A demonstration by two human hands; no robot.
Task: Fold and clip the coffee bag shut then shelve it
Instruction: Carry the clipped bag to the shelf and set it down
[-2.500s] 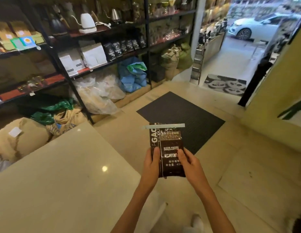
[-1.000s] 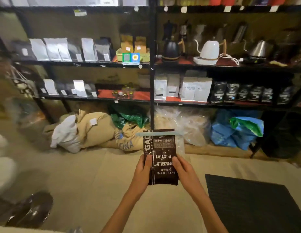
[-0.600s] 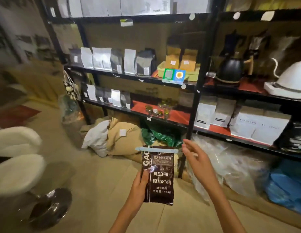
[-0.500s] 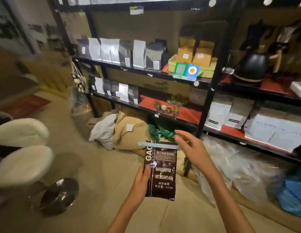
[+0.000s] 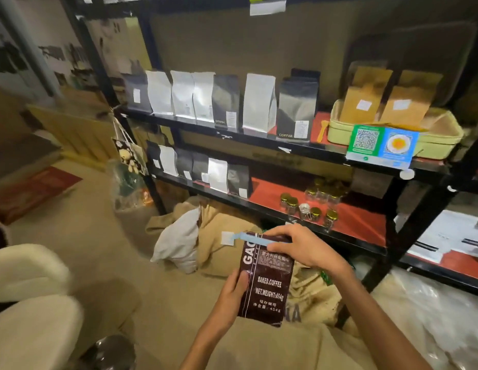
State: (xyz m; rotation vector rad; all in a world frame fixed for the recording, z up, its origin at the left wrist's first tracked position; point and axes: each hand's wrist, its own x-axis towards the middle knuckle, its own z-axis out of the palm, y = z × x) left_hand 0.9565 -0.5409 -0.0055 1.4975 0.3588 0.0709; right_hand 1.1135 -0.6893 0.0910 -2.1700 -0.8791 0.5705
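A dark brown coffee bag (image 5: 267, 281) with white lettering is upright in front of me, its folded top held shut by a pale blue clip (image 5: 248, 237). My left hand (image 5: 232, 295) grips the bag's lower left edge, thumb on the front. My right hand (image 5: 302, 247) holds the top right of the bag, fingers over the clip's right end. The black shelving (image 5: 259, 145) with red boards stands just behind, its lower board (image 5: 264, 193) partly bare beside a row of bags.
Silver, white and black coffee bags (image 5: 222, 100) line the middle shelf, with a green tray of kraft bags (image 5: 392, 121) to the right. Small gold-lidded jars (image 5: 307, 206) sit on the lower board. Burlap sacks (image 5: 219, 241) lie on the floor. White stools (image 5: 27, 297) stand at left.
I have turned from the doorway to face the shelves and come closer. My right hand left the bag's side, rose, and now grips its clipped top.
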